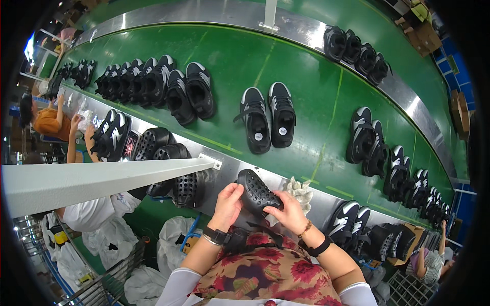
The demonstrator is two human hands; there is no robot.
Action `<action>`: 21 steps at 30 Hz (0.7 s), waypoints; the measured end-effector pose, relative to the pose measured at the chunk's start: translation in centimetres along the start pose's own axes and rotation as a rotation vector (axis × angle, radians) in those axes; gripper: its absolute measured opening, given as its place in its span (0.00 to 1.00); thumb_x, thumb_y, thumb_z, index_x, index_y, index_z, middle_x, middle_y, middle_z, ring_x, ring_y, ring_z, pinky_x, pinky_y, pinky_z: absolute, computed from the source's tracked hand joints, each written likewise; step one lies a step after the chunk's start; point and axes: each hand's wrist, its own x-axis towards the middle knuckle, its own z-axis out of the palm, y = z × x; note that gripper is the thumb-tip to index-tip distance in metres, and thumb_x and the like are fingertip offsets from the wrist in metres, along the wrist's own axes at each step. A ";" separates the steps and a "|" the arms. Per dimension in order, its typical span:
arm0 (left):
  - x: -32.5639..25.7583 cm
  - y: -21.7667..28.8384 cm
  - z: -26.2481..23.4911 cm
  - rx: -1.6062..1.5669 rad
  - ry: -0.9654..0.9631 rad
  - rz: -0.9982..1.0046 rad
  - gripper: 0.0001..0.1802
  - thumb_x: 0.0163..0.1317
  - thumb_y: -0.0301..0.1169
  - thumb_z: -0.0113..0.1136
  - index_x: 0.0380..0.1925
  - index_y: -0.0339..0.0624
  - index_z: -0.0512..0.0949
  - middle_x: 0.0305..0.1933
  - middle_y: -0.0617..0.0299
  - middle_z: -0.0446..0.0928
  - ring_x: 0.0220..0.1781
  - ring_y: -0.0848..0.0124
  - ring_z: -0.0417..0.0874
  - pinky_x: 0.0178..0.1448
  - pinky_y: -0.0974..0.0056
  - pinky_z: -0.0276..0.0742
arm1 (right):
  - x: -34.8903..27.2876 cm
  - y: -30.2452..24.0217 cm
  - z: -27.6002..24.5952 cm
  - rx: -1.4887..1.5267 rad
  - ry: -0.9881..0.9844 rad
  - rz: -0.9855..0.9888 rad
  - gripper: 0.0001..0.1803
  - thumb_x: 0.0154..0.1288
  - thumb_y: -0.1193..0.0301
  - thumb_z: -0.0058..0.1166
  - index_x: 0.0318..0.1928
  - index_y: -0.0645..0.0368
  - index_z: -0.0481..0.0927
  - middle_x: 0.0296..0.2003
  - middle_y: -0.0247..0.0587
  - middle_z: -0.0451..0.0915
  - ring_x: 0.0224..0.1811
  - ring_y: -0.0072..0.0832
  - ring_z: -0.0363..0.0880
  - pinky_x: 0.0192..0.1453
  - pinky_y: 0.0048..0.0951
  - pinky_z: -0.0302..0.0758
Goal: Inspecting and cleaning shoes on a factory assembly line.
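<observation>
A black clog dotted with round holes is held between my two hands, just above the metal edge of the line. My left hand pinches its left side between thumb and fingers. On the opposite side, my right hand grips the clog with the thumb on top; its fingers are partly hidden. Crumpled whitish cloth lies right behind my right hand on the metal ledge. Beyond the clog, a pair of black and grey sneakers stands on the green belt.
A white metal bar crosses at my left, bolted to the ledge. More black clogs sit beside it, and sneakers are at my right. Several shoe pairs line the belt. White bags and a wire cart stand lower left. Other people work at both sides.
</observation>
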 end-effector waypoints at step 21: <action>-0.1 -6.7 -3.1 0.879 0.670 0.262 0.15 0.64 0.32 0.59 0.46 0.36 0.74 0.45 0.56 0.74 0.47 0.65 0.75 0.53 0.62 0.72 | -2.7 2.3 -2.1 0.118 0.188 0.198 0.28 0.54 0.60 0.67 0.50 0.66 0.75 0.34 0.43 0.78 0.27 0.26 0.75 0.34 0.26 0.74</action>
